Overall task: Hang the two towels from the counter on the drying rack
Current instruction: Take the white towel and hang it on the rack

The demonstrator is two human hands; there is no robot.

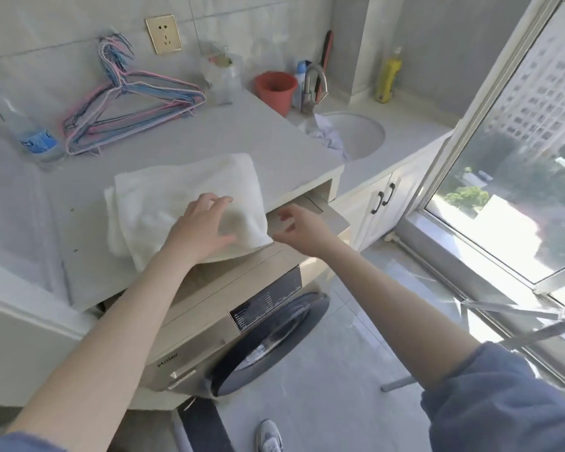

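Note:
White folded towels [177,194] lie stacked on the grey counter [258,138], their near corner overhanging the counter's front edge above the washing machine. My left hand [199,226] rests flat on the stack's near right part, fingers spread. My right hand [299,228] hovers just right of the towels' overhanging corner, fingers loosely curled and apart, holding nothing. Grey metal bars of the drying rack [516,324] show at the lower right by the window.
Pink and blue wire hangers [128,106] and a plastic bottle [30,132] lie on the counter's far left. A red cup [274,91], tap [312,88] and sink [356,133] holding cloth sit at the back right. The washing machine [242,337] stands below; an open window [519,158] is at right.

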